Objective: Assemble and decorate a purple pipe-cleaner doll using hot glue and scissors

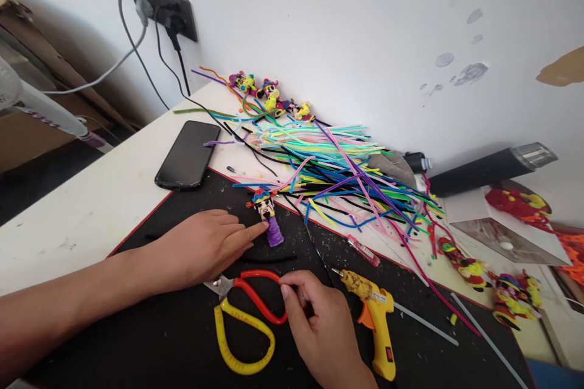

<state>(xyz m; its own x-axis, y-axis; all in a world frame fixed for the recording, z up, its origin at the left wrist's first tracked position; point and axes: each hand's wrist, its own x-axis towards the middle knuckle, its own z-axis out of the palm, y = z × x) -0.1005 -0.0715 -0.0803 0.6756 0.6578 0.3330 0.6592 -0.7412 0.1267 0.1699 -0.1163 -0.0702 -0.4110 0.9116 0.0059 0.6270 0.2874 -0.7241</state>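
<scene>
My left hand (205, 246) lies on the black mat (159, 340), forefinger stretched out and touching a small pipe-cleaner figure (268, 216) with a purple body and a painted face. My right hand (319, 322) is curled, thumb and forefinger pinched on the red handle of the scissors (246, 322), whose other handle is yellow. A black pipe cleaner (269, 260) lies between the two hands. A yellow glue gun (374, 316) rests just right of my right hand.
A heap of coloured pipe cleaners (337, 173) covers the table's middle. A black phone (188, 155) lies at the left, cables run to a wall socket (159, 3). Finished figures stand by the wall (271, 97) and at the right (511, 298). A dark cylinder (488, 167) lies right.
</scene>
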